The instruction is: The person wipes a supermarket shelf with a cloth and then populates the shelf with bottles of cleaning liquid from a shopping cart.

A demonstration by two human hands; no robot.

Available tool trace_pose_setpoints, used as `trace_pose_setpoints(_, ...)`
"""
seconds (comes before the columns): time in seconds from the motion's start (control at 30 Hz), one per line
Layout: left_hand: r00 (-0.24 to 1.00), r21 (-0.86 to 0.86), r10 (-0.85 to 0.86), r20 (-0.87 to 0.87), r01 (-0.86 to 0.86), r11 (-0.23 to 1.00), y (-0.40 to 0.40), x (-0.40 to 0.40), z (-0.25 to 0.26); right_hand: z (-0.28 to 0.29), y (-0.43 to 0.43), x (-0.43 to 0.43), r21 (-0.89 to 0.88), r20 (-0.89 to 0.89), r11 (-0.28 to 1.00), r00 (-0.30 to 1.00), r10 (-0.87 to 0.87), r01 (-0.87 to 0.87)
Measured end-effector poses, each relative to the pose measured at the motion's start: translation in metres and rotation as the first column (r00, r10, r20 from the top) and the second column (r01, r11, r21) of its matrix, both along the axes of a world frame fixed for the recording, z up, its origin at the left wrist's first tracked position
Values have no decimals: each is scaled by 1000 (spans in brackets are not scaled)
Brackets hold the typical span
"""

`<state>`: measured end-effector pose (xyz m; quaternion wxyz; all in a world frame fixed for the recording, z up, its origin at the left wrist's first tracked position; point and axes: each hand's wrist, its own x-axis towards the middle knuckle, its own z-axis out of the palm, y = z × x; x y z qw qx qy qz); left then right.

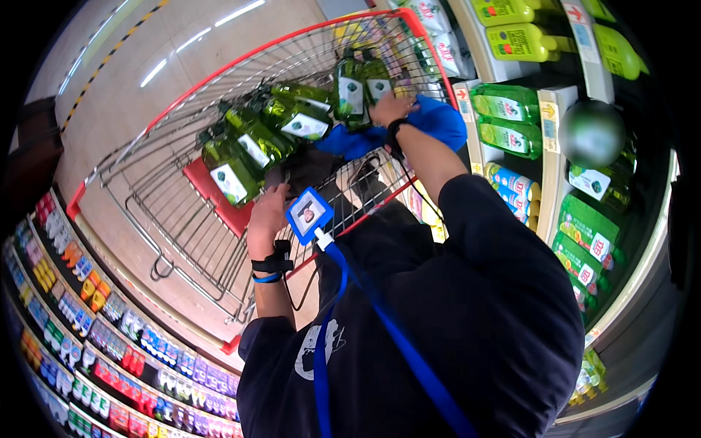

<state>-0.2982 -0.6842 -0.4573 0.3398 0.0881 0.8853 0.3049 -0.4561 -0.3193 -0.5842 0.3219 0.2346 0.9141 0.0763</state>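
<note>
Several green pump bottles (249, 142) with white labels lie in a wire shopping cart (181, 219) with red trim. My left hand (266, 212) is over the cart's near side, beside the nearest bottle (227, 178) and a dark item (306, 171). Whether it grips anything is unclear. My right hand (390, 108) is at the lower end of two upright-looking bottles (350, 93), against a bright blue cloth or bag (441, 123). Its fingertips are blurred, so its hold cannot be made out. A badge (309, 215) on a blue lanyard hangs between my arms.
Shelves to the right hold green bottles (506, 121), yellow-green bottles (512, 42) and blue-labelled bottles (512, 189). At the lower left, long shelves (131, 361) carry many small colourful packages. A yellow-and-black floor stripe (109, 65) runs beyond the cart.
</note>
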Motion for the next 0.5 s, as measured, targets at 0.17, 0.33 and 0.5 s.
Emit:
trace_pose_setpoints(0.17, 989, 78, -141, 49, 137, 987, 45, -62, 16, 8, 65, 55, -407, 301, 791, 750, 589, -457)
trace_pose_setpoints(0.33, 940, 434, -341, 13, 302, 849, 112, -108, 51, 208, 28, 39, -892, -140, 225, 712, 688, -392)
trace_pose_setpoints(0.5, 900, 836, -338, 276, -51, 547, 183, -110, 142, 408, 60, 105, -849, -484, -158, 862, -149, -504)
